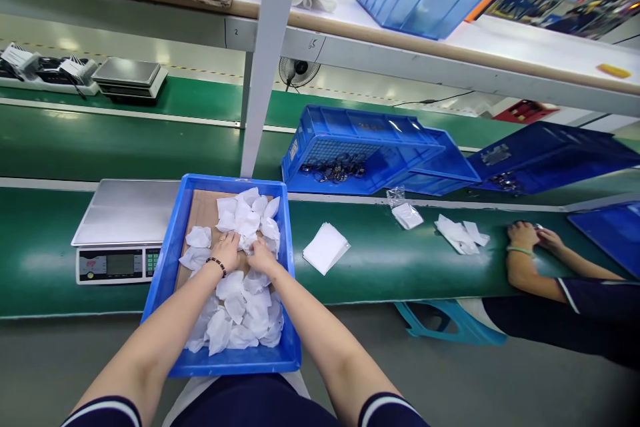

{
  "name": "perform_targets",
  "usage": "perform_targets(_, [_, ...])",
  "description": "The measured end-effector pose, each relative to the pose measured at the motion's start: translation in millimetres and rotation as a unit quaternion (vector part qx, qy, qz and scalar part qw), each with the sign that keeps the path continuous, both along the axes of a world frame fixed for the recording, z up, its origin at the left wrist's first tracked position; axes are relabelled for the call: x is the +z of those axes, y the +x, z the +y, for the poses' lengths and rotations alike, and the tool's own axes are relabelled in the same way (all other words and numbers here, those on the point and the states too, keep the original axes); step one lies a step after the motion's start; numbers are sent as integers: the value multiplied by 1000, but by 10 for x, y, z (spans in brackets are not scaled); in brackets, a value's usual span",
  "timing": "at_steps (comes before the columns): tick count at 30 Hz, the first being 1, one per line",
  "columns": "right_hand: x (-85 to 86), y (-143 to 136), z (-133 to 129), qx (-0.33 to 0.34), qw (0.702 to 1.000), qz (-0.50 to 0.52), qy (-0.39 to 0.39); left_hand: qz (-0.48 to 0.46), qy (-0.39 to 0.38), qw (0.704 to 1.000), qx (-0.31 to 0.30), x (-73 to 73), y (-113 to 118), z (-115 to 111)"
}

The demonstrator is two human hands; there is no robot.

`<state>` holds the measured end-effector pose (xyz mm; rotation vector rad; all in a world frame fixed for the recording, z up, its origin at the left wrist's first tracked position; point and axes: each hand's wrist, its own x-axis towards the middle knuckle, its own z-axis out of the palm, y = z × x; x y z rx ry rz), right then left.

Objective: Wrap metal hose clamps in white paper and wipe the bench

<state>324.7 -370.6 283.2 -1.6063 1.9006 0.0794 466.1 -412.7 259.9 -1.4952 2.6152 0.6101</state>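
Note:
A blue tray point(292, 340) lined with brown cardboard point(199, 208) stands before me, with white paper-wrapped packets piled at its far end and near end. What is inside the wrapping is hidden. My left hand point(226, 251) reaches into the middle of the tray, its fingers bent against the far pile. Beside it, my right hand point(262, 256) has its fingers closed on a white paper packet point(247, 242) at the edge of that pile. Both hands appear to grip this same packet, though their fingertips are partly hidden. A few more packets point(199, 237) lie left of my left hand.
Left of the tray is a digital scale point(125, 213). To the right lie a stack of white paper sheets point(326, 249) and loose papers point(457, 235). Blue bins point(370, 123) with small metal parts stand behind. A co-worker's hands point(525, 235) work at far right. An upright post point(270, 60) rises behind the tray.

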Motion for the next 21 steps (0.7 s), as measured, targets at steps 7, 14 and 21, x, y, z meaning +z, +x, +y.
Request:
perform_targets(7, [60, 159, 331, 123, 991, -14, 47, 20, 19, 999, -35, 94, 255, 299])
perform_targets(14, [336, -126, -259, 23, 980, 154, -125, 21, -7, 999, -38, 108, 290, 476])
perform_targets(21, [83, -129, -276, 56, 991, 125, 3, 26, -37, 999, 19, 122, 209, 289])
